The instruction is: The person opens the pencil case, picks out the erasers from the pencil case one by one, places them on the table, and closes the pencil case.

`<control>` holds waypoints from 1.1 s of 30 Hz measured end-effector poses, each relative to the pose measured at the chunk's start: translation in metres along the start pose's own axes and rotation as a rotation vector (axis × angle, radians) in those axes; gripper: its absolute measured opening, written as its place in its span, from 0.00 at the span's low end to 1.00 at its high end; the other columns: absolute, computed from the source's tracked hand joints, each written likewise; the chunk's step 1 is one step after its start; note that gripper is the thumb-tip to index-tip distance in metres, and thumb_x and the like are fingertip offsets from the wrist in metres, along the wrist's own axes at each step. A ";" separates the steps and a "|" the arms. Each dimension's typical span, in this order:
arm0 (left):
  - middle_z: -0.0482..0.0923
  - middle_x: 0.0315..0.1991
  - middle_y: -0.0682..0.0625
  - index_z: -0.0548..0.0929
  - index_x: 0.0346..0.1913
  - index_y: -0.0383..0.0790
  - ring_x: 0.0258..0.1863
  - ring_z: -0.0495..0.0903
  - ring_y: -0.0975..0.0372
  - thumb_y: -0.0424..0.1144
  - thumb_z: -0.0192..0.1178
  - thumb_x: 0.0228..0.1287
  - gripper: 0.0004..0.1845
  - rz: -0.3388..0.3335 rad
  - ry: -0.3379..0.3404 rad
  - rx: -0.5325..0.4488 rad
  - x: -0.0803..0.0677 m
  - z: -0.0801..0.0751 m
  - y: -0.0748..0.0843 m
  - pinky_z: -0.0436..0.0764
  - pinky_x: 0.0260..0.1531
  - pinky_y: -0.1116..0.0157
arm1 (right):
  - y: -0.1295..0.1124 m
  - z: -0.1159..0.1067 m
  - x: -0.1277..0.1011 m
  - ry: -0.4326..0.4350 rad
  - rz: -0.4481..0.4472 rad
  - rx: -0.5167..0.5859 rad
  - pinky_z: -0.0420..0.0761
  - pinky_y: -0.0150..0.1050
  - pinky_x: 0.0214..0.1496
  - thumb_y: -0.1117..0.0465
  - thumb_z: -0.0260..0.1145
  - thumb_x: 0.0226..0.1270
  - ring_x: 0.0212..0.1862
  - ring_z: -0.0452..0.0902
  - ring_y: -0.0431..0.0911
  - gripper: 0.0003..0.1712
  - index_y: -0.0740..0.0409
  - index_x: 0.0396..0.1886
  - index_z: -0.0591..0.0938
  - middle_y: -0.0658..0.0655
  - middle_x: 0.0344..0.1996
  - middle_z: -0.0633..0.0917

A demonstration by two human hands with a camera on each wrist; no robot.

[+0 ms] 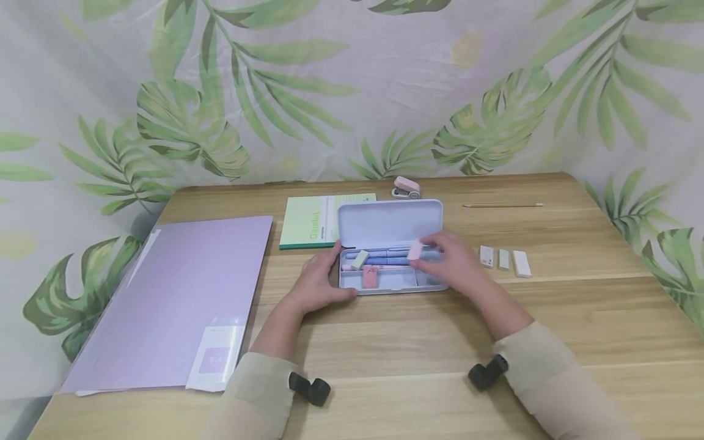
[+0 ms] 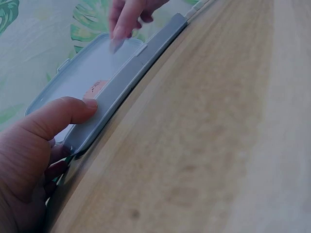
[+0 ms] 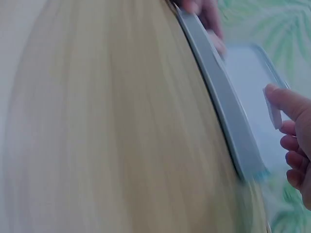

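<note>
As L hand [image 1: 320, 280] grips L end of pencil case [image 1: 390, 224], R hand [image 1: 455, 264] pinches lt-pink eraser [image 1: 415, 250] above its R half.

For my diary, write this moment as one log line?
left fingers grip case | right fingers pinch pale pink eraser over case | lid open | green eraser, darker pink eraser inside

From afar I see a study-type workspace; home or office, I cannot tell. A leaf-print sheet [image 1: 385, 85] hangs behind the wooden desk [image 1: 396, 348]. Stationery marks the place: purple folder [image 1: 187, 281] along the left edge, notebook [image 1: 302, 219] and stapler [image 1: 407, 186] near the far edge, pencil [image 1: 503, 205] toward the far right corner, open pencil case [image 1: 390, 225] between.
</note>
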State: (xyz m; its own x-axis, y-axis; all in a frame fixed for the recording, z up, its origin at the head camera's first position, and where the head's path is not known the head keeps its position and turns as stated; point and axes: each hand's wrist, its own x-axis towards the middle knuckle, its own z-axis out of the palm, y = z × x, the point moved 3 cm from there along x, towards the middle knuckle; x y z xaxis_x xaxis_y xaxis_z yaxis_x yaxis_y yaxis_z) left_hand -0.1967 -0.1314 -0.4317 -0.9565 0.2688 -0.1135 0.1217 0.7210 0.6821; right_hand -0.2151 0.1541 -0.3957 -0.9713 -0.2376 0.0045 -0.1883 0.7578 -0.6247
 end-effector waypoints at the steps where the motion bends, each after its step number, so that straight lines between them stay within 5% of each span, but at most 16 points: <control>1: 0.53 0.78 0.46 0.45 0.79 0.49 0.77 0.50 0.49 0.57 0.72 0.44 0.63 0.000 0.000 0.001 0.000 0.000 0.000 0.49 0.76 0.46 | 0.009 -0.008 -0.004 0.012 0.014 0.003 0.74 0.57 0.60 0.43 0.72 0.57 0.59 0.74 0.59 0.36 0.57 0.60 0.78 0.62 0.56 0.80; 14: 0.52 0.78 0.45 0.45 0.79 0.50 0.77 0.49 0.48 0.57 0.71 0.45 0.62 -0.002 0.001 0.011 0.000 -0.004 0.000 0.48 0.76 0.46 | 0.127 -0.103 -0.060 0.153 0.170 -0.100 0.69 0.45 0.43 0.43 0.69 0.62 0.51 0.71 0.61 0.37 0.63 0.63 0.75 0.70 0.51 0.79; 21: 0.52 0.78 0.45 0.45 0.79 0.50 0.77 0.49 0.48 0.57 0.71 0.45 0.62 0.001 0.001 0.018 0.000 -0.004 -0.001 0.48 0.76 0.46 | 0.162 -0.113 -0.068 0.072 0.148 -0.156 0.69 0.42 0.41 0.48 0.69 0.64 0.45 0.73 0.56 0.34 0.66 0.62 0.75 0.70 0.47 0.79; 33: 0.51 0.79 0.46 0.44 0.79 0.52 0.78 0.48 0.49 0.58 0.71 0.45 0.62 -0.013 -0.008 -0.003 0.000 0.000 -0.001 0.49 0.76 0.46 | 0.171 -0.113 -0.065 -0.063 0.151 -0.161 0.71 0.42 0.43 0.49 0.66 0.67 0.45 0.74 0.54 0.36 0.69 0.65 0.72 0.71 0.47 0.79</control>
State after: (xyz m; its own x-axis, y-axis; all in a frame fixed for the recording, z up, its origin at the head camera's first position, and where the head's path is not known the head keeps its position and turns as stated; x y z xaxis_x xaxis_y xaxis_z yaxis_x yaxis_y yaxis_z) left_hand -0.1967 -0.1316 -0.4323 -0.9558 0.2646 -0.1281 0.1085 0.7225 0.6829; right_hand -0.2004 0.3680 -0.4150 -0.9803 -0.1474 -0.1312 -0.0669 0.8737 -0.4818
